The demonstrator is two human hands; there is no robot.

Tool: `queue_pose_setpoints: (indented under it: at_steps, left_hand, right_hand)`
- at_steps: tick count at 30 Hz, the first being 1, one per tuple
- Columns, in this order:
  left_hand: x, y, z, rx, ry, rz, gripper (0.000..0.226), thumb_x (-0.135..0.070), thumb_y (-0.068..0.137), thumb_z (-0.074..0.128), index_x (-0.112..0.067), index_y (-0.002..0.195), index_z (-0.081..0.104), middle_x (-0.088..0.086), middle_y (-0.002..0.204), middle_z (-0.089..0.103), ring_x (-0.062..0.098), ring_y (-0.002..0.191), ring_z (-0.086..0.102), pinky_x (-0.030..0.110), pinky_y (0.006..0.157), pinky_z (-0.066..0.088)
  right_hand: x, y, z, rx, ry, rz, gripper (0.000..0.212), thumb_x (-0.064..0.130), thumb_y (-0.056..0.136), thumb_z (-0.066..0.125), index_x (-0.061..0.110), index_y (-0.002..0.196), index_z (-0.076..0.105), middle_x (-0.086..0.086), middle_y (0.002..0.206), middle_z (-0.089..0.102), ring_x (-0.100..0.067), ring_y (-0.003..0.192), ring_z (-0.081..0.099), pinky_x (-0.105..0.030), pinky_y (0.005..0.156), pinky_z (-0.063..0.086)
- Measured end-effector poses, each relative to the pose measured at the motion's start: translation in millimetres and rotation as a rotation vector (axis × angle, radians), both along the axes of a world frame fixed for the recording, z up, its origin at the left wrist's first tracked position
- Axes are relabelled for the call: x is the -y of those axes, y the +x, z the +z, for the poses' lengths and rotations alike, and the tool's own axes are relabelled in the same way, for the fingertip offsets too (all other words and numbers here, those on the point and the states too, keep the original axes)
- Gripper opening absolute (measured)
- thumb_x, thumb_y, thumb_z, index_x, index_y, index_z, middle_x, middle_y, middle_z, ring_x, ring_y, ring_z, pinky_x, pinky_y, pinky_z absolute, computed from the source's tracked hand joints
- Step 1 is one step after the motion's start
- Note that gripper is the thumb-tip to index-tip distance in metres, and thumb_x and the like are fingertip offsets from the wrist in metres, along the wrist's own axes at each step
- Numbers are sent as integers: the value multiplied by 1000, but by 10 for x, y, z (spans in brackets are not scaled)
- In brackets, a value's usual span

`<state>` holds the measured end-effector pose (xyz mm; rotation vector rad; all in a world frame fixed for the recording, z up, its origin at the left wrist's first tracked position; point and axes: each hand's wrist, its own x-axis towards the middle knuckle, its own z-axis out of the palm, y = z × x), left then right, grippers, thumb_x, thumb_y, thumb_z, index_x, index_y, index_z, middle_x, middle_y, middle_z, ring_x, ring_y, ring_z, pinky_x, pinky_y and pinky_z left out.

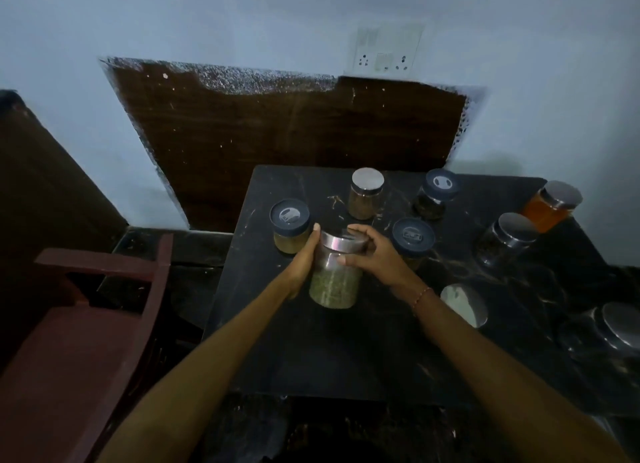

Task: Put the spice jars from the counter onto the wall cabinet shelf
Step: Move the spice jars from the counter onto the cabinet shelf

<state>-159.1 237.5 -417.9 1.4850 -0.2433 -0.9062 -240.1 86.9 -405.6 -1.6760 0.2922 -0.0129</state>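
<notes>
A glass jar of green spice (335,282) with a steel lid is held between both hands above the black counter (346,351). My left hand (303,265) lies flat against its left side with fingers straight. My right hand (374,254) curls over the lid and right side. Several other jars stand on the counter: a blue-lidded yellow one (290,227), a steel-lidded brown one (365,194), two more blue-lidded ones (412,239) (434,194), an orange one (550,206) and a dark one (505,239). No cabinet shelf is in view.
A dark red chair (86,324) stands left of the counter. A brown board (294,140) leans on the wall behind, with a socket plate (384,52) above it. A round steel lid (464,305) and another steel-lidded jar (616,331) sit at the right.
</notes>
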Motion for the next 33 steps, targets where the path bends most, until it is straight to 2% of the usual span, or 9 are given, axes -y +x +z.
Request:
queue_pose_setpoints:
  at_steps: [3,7,10,13,16,19,23,26,33]
  left_hand:
    - [142,-8,147,-130,-158,50,58,-67,86,23,-29,104,61,0,91,76,16,85,72,28,65,57]
    - [399,-45,357,-125,-337,66,56,-68,75,41,-29,110,61,1,102,74,17,96,70,32,71,58]
    - [579,-66,502,40,-267,131,58,-66,81,40,-25,116,61,8,114,69,20,104,66,36,86,55]
    - [706,-57,589,254,-136,300,59,-61,91,29,-16,116,58,12,112,66,22,101,66,42,93,52]
    - [767,-94,667,455,51,389,52,-61,93,18,-26,108,54,1,99,65,17,94,64,45,92,50]
    - [729,-74,772,567,107,433,49,-53,97,17,-27,99,59,0,93,67,14,89,64,39,86,51]
    - [678,0,862,255,-193,423,41,-35,100,31,-13,91,64,16,96,67,26,89,64,35,76,52]
    - [680,4,846,63,-329,327,44,-44,98,31,-18,99,66,5,91,75,15,82,71,25,65,57]
    - [601,97,971,-5,-326,293,51,-53,93,35,-16,121,58,12,112,69,25,103,66,42,90,54]
  right_hand:
    - [88,118,223,80,229,52,52,13,74,70,27,118,48,-1,118,56,-20,108,58,-30,81,52]
    - [157,219,345,160,358,-129,34,32,77,58,29,111,55,-4,112,63,-18,95,67,-36,74,58]
    - [199,255,423,197,100,-327,18,44,82,48,42,95,60,-3,112,60,-24,105,61,-46,90,51]
    - [198,255,490,290,-100,-371,16,48,89,42,55,90,56,11,104,59,-10,100,60,-31,84,51]
    - [141,272,537,230,47,-287,14,54,89,43,50,101,49,11,103,62,1,87,64,-18,70,50]
    - [163,326,577,219,334,-321,39,52,88,46,28,118,51,-1,111,64,-17,99,65,-34,78,55]
    - [177,388,628,244,648,-233,51,60,76,51,19,101,70,-8,99,73,-23,90,70,-34,72,58]
    - [157,466,619,266,689,-182,52,62,75,50,21,95,74,-7,98,74,-21,90,71,-32,70,57]
    - [260,581,734,253,160,-289,42,43,97,32,19,96,66,-14,103,70,-21,90,68,-23,68,55]
